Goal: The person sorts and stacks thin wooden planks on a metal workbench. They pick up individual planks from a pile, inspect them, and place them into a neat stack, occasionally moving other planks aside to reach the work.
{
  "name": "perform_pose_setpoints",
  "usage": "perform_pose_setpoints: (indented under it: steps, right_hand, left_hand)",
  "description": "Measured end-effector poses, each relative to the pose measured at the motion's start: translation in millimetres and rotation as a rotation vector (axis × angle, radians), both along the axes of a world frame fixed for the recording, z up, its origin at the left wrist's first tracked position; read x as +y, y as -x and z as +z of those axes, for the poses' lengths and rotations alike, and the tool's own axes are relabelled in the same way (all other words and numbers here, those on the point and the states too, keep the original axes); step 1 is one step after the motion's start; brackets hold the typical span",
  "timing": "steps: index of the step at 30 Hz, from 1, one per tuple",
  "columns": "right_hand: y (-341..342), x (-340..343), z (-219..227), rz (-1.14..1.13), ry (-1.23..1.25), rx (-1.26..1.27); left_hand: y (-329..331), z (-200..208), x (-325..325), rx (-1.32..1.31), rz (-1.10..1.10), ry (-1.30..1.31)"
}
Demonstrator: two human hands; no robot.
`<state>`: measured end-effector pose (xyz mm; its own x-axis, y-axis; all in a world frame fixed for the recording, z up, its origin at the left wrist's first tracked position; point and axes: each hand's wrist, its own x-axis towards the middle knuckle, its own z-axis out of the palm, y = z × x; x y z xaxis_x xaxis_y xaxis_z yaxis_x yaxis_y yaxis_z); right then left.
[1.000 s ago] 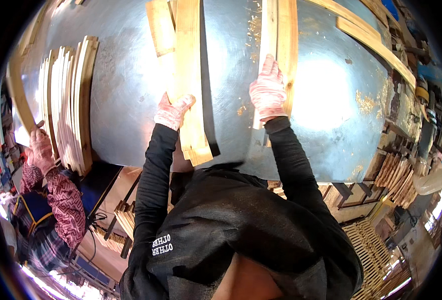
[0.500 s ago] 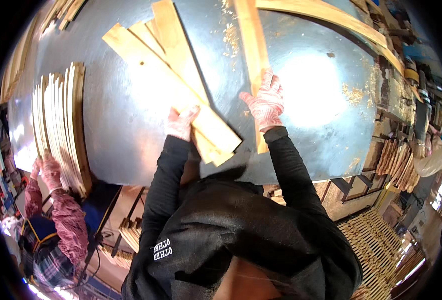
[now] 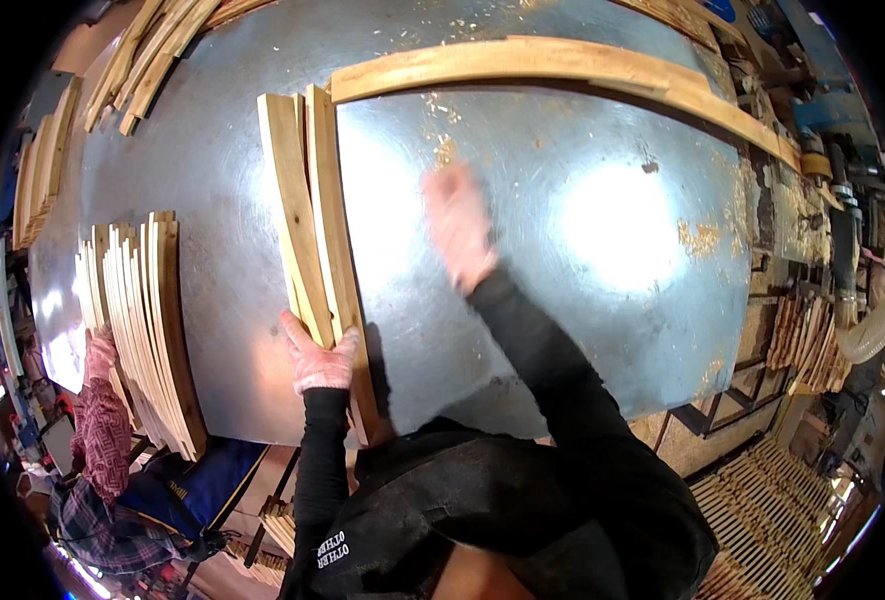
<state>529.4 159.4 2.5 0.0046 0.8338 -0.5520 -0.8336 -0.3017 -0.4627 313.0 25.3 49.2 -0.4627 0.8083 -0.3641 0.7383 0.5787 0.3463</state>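
Note:
My left hand (image 3: 320, 362), in a pink-and-white knit glove, grips the near part of several pale wooden boards (image 3: 324, 190). The boards stand close together on edge, side by side, running away from me on the metal table (image 3: 522, 320). A knot shows on one of them. My right hand (image 3: 459, 225), gloved alike, is over the table to the right of the boards, apart from them. Motion blurs its fingers, and I see no wood in it. Near the boards' far ends lies a long wooden strip (image 3: 522, 65), stretching off to the right.
A stack of thin boards (image 3: 137, 320) stands at the left, with a co-worker's gloved hand (image 3: 100, 355) at it. More boards (image 3: 157, 60) lie at the far left. Wood shavings (image 3: 697, 238) are scattered at right. Machine parts (image 3: 842, 215) stand beyond the table's right edge.
The fanned boards have been brought together on edge in my left hand. My right hand has let go of its board and moved left. The co-worker's hands have shifted at the stack.

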Motion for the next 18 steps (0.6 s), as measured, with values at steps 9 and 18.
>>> perform_pose_setpoints:
  steps: [9,18]
  right_hand:
    - [-56,242,15,-0.305,0.542,-0.835]
    - [-47,98,17,0.428,0.120,-1.561]
  left_hand:
    - [-1,-6,-1,-0.006,-0.056,-0.134]
    - [63,28,-22,0.189,0.010,0.275]
